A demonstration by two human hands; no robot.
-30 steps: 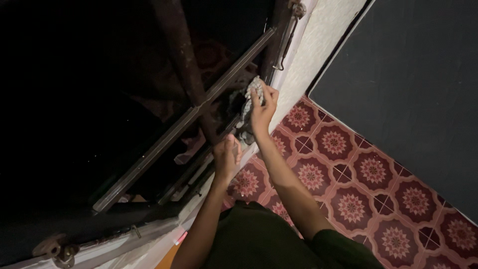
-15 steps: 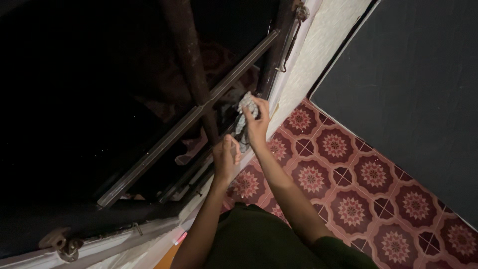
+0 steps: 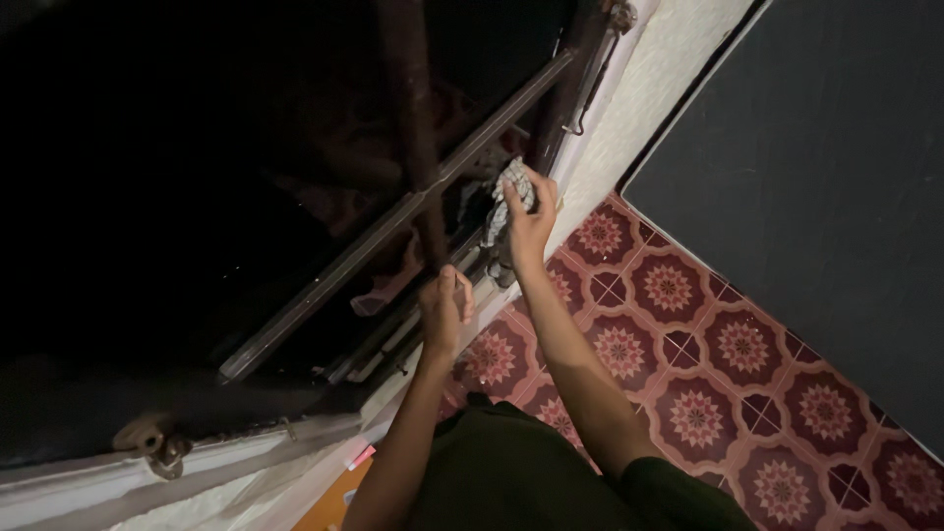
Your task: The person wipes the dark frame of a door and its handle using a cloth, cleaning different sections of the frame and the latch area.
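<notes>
My right hand (image 3: 531, 218) has its grip clenched around a crumpled grey rag (image 3: 510, 187), bunched into a wad, with the fingers wrapped over its top and a loose tail hanging below the palm. The rag is pressed against the dark window frame (image 3: 568, 84) near its corner, just beside the rough white wall (image 3: 644, 88). I judge the rag to be light, soft and floppy, with nothing fragile about it; it should hold best gathered into a ball in the palm, as it is now, since a pinch at one edge would let the rest dangle and drag. My left hand (image 3: 444, 310) sits lower, curled against the lower rail of the window (image 3: 393, 339); it seems to be bracing there, but I cannot tell whether the fingers are gripping the rail or only resting on it. A slanted metal bar (image 3: 393, 214) crosses the dark opening in front of both hands, and a rusty upright bar (image 3: 413, 108) stands behind it. A metal latch (image 3: 157, 444) sits on the pale sill at lower left. Below, the floor (image 3: 688, 344) has red tiles with flower patterns, and a large dark panel (image 3: 836, 177) fills the right side.
</notes>
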